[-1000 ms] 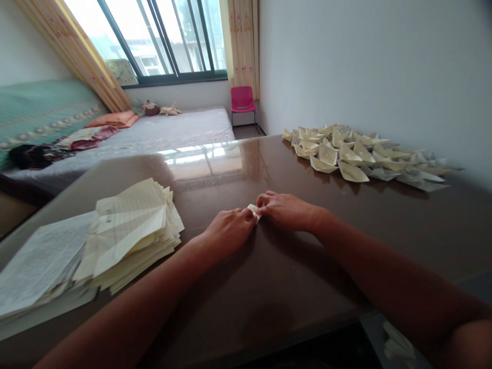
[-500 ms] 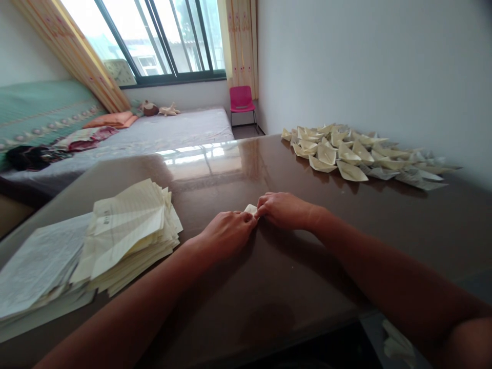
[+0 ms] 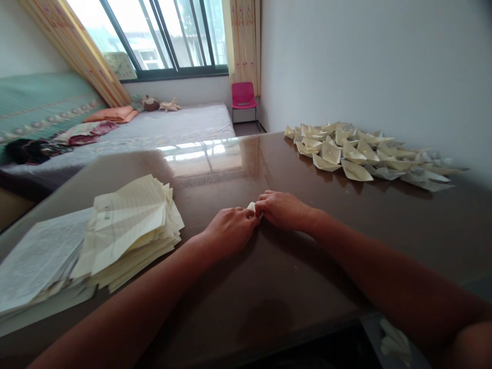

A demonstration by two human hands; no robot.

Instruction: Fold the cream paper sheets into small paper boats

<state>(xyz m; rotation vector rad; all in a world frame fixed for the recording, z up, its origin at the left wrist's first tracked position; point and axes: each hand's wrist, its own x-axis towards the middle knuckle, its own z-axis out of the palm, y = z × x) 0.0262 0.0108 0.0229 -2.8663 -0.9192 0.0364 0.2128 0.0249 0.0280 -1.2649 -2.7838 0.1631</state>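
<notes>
My left hand [image 3: 229, 228] and my right hand [image 3: 282, 209] meet at the middle of a glossy brown table [image 3: 269, 287]. Both pinch a small folded piece of cream paper [image 3: 251, 206], of which only a corner shows between the fingertips. The fingers of both hands are curled together and rest on the tabletop. A thick stack of cream and printed paper sheets [image 3: 115, 233] lies to the left of my left forearm.
A pile of several folded paper boats [image 3: 357, 151] lies at the table's far right by the white wall. Beyond the table are a bed [image 3: 154, 128], a pink chair [image 3: 243, 97] and a window. Scraps of paper lie on the floor [image 3: 395, 341] at lower right.
The hands have closed in slightly on the small folded paper, so less of it shows. The camera view has shifted a little.
</notes>
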